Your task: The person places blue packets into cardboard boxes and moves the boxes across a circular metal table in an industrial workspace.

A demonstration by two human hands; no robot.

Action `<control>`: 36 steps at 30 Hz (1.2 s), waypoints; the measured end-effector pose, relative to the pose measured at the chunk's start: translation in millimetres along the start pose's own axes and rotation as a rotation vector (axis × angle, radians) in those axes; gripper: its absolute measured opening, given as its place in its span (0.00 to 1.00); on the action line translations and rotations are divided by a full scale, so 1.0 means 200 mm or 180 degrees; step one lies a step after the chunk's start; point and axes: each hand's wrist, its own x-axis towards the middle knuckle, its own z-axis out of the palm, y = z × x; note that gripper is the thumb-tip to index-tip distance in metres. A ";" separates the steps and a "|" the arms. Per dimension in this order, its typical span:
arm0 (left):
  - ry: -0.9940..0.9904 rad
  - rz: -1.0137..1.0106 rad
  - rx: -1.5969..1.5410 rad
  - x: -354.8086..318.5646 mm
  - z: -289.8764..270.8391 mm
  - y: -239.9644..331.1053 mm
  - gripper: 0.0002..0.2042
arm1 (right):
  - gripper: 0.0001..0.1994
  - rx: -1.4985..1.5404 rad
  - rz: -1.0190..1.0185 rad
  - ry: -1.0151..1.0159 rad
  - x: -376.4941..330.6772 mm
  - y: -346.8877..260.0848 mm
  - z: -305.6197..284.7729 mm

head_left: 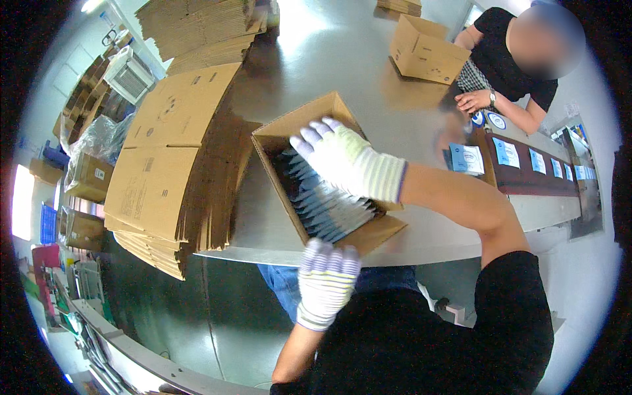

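In front of me on the metal table is an open cardboard box (280, 194), set at a slant. Flat silver-blue pouches (329, 210) stand packed on edge inside it. My right hand (345, 158), in a white striped knit glove, lies over the pouches with its fingers stretched toward the far end of the box; it hides part of the row. At the near end, my left hand (326, 280) in a matching glove has its fingers on the box rim, gripping that edge. Its thumb is hidden.
Tall stacks of flattened cartons (164, 118) stand on the left of the table (309, 46). At the right, a dark conveyor belt (526, 181) carries several blue-white pouches (505, 153). A co-worker (513, 72) sits beyond, beside another open carton (428, 51).
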 end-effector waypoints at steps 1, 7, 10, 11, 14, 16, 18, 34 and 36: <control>0.0209 -0.0352 -0.0097 0.00 -0.02 -0.04 0.12 | 0.34 0.0204 -0.0145 -0.0237 -0.05 -0.03 -0.08; 0.0254 -0.0363 -0.0759 -0.03 -0.05 -0.22 0.17 | 0.36 0.1513 -0.1071 -0.0517 -0.57 -0.13 -0.16; 0.0162 -0.0026 -0.1043 0.00 -0.06 -0.22 0.20 | 0.17 0.1208 -0.0693 0.0456 -0.72 -0.29 0.00; 0.0159 -0.0007 -0.1108 0.01 -0.05 -0.22 0.21 | 0.14 0.1143 -0.0618 0.0453 -0.74 -0.29 0.02; 0.0199 -0.0383 -0.0831 -0.01 -0.04 -0.22 0.25 | 0.10 0.1029 -0.0612 0.0464 -0.66 -0.25 0.01; 0.0397 -0.0677 -0.0600 -0.02 -0.05 -0.25 0.28 | 0.09 0.1038 -0.0356 0.0623 -0.43 -0.08 0.07; 0.0547 -0.0750 -0.0328 -0.01 -0.07 -0.25 0.27 | 0.10 0.0297 0.0462 0.1486 -0.03 0.23 0.19; 0.0593 -0.1960 0.2225 -0.05 -0.48 -0.70 0.28 | 0.24 0.1691 0.0993 0.0547 -0.24 -0.02 0.91; 0.0273 -0.1749 0.1861 -0.03 -0.47 -0.74 0.27 | 0.21 0.1514 0.0878 0.0737 -0.33 -0.04 0.93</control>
